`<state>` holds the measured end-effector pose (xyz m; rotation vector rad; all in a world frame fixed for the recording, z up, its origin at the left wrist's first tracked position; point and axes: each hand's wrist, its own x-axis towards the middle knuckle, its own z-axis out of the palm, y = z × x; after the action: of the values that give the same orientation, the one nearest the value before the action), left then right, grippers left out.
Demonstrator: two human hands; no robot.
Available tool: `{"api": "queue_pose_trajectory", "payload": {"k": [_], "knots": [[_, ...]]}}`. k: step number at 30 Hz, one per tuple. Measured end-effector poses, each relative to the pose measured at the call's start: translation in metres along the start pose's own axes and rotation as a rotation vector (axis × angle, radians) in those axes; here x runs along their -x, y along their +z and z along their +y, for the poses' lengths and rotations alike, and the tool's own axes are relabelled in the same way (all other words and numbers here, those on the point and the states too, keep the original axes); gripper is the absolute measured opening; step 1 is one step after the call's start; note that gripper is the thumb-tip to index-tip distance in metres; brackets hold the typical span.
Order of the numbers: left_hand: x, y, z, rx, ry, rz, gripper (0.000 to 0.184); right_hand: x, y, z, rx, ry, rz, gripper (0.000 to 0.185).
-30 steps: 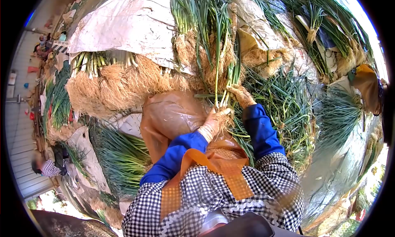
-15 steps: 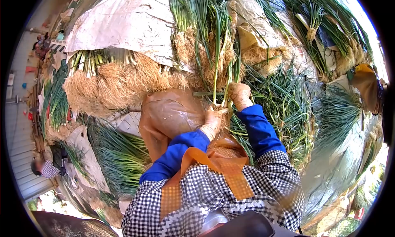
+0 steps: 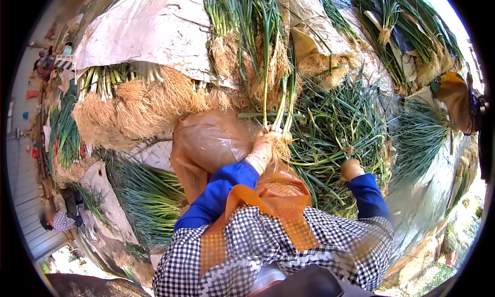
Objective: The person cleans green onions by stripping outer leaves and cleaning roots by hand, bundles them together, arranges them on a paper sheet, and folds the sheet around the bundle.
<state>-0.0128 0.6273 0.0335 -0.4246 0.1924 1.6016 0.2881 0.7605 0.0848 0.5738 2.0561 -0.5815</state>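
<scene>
My left hand [image 3: 262, 148] is closed around the root end of a few green onions [image 3: 278, 111]. Their white bases and pale roots show by my fingers, and the long green leaves point away from me. To the right, my right hand [image 3: 352, 169] is over a loose heap of green onion leaves [image 3: 335, 126]. It looks curled, and what its fingers hold, if anything, is hidden. An orange plastic apron [image 3: 216, 137] covers my lap below the onions.
Rooted green onion bundles [image 3: 144, 106] lie ahead under a white sheet [image 3: 149, 28]. More green onions [image 3: 147, 194] are at my left, and another bunch [image 3: 420, 137] lies far right. A folded beige sack [image 3: 314, 28] lies ahead. Another person [image 3: 62, 219] is at far left.
My right hand has left the green onions and moved right and back toward me, over the leaf heap. My left hand still holds the onions, whose white bases now show more plainly.
</scene>
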Motion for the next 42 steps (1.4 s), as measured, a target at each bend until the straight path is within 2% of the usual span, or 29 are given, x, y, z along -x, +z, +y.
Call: {"api": "queue_pose_trajectory", "payload": {"k": [1, 2, 3, 4, 5, 7, 9, 10, 11, 13, 14, 15, 17, 18, 19, 21, 23, 24, 25, 27, 29, 31, 33, 34, 35, 37, 39, 41, 42], "knots": [[-0.004, -0.016, 0.003, 0.011, 0.004, 0.054, 0.024, -0.009, -0.015, -0.005, 0.188, 0.012, 0.119, 0.044], [0.0, -0.015, 0.006, -0.086, -0.059, -0.014, 0.026, 0.0, -0.058, -0.043, -0.181, 0.01, 0.307, 0.044], [-0.001, -0.005, 0.003, 0.064, -0.115, -0.148, 0.027, 0.004, -0.104, -0.084, -0.553, 0.014, 0.506, 0.045], [0.004, 0.013, 0.0, 0.527, -0.223, -0.167, 0.028, -0.018, -0.111, -0.099, -0.707, -0.052, 0.571, 0.044], [-0.002, -0.014, 0.004, 0.649, -0.253, -0.102, 0.025, -0.039, -0.112, -0.11, -0.862, -0.122, 0.626, 0.044], [-0.015, -0.068, 0.01, 0.894, -0.291, 0.038, 0.022, -0.056, -0.127, -0.132, -0.688, -0.183, 0.477, 0.038], [0.017, 0.005, -0.007, -0.557, 0.246, 0.366, 0.024, -0.122, -0.08, -0.129, -0.956, -0.362, 0.605, 0.025], [0.02, 0.016, -0.004, -0.882, 0.154, 0.499, 0.029, -0.107, -0.085, -0.136, -1.033, -0.416, 0.564, 0.026], [0.022, 0.024, -0.005, -0.883, 0.153, 0.5, 0.029, -0.085, -0.098, -0.144, -1.112, -0.466, 0.521, 0.029], [0.029, 0.033, -0.01, -0.837, 0.058, 0.261, 0.03, -0.07, -0.098, -0.147, -0.686, -0.399, 0.734, 0.019], [0.03, 0.037, -0.01, -0.606, -0.017, 0.327, 0.026, -0.061, -0.093, -0.15, -0.589, -0.431, 0.753, 0.019], [0.023, 0.024, -0.008, -0.607, -0.02, 0.326, 0.026, -0.048, -0.095, -0.154, -0.487, -0.467, 0.774, 0.02], [0.013, 0.001, -0.006, -0.647, 0.144, 0.217, 0.02, -0.008, -0.098, -0.158, -0.775, -0.829, 0.477, 0.025], [0.024, 0.022, 0.003, -0.573, -0.019, 0.197, 0.019, 0.005, -0.084, -0.163, -0.74, -1.026, 0.458, 0.031], [0.026, 0.026, 0.003, -0.577, -0.022, 0.2, 0.019, 0.035, -0.095, -0.154, -0.665, -1.005, 0.179, 0.034], [0.025, 0.03, 0.002, -0.52, -0.065, 0.241, 0.018, 0.051, -0.092, -0.13, -0.897, -0.514, -0.191, 0.045], [0.023, 0.031, -0.002, -0.47, -0.075, 0.247, 0.019, 0.013, -0.066, -0.082, -0.09, 0.053, -0.086, 0.037], [0.024, 0.037, -0.003, -0.528, -0.092, 0.308, 0.02, 0.003, -0.058, -0.066, -0.041, 0.081, 0.109, 0.036], [0.023, 0.041, -0.003, -0.585, -0.101, 0.367, 0.02, -0.02, -0.041, -0.044, 0.016, 0.106, 0.306, 0.034], [0.026, 0.031, -0.002, -0.606, -0.14, 0.335, 0.021, -0.041, -0.059, -0.072, -0.975, -0.094, 0.615, 0.042], [0.022, 0.03, 0.001, -0.553, -0.12, 0.251, 0.022, -0.03, -0.101, -0.114, -1.616, -0.244, 0.438, 0.041], [0.026, 0.052, -0.003, -0.616, -0.097, 0.287, 0.027, -0.074, -0.095, -0.128, -1.515, -0.441, 0.68, 0.03], [0.029, 0.047, 0.007, -0.64, -0.193, 0.201, 0.027, -0.066, -0.109, -0.143, -0.87, -0.143, 1.057, 0.02], [0.031, 0.046, 0.011, -0.643, -0.193, 0.203, 0.027, -0.054, -0.119, -0.148, -0.718, -0.168, 1.093, 0.021], [0.033, 0.049, 0.013, -0.611, -0.203, 0.176, 0.028, -0.036, -0.129, -0.153, -0.721, -0.168, 1.096, 0.021], [0.045, 0.085, 0.015, -0.51, -0.246, 0.122, 0.031, -0.011, -0.14, -0.159, -1.653, -0.47, 0.69, 0.023], [0.065, 0.093, 0.041, -0.377, -0.335, -0.047, 0.03, 0.004, -0.134, -0.141, -1.285, -0.534, 0.701, 0.023], [0.079, 0.11, 0.055, -0.243, -0.282, -0.014, 0.033, 0.02, -0.129, -0.134, -1.499, -0.466, 0.673, 0.029], [0.084, 0.116, 0.059, -0.2, -0.284, -0.063, 0.033, 0.013, -0.126, -0.119, -1.402, -0.362, 0.664, 0.03]]}}
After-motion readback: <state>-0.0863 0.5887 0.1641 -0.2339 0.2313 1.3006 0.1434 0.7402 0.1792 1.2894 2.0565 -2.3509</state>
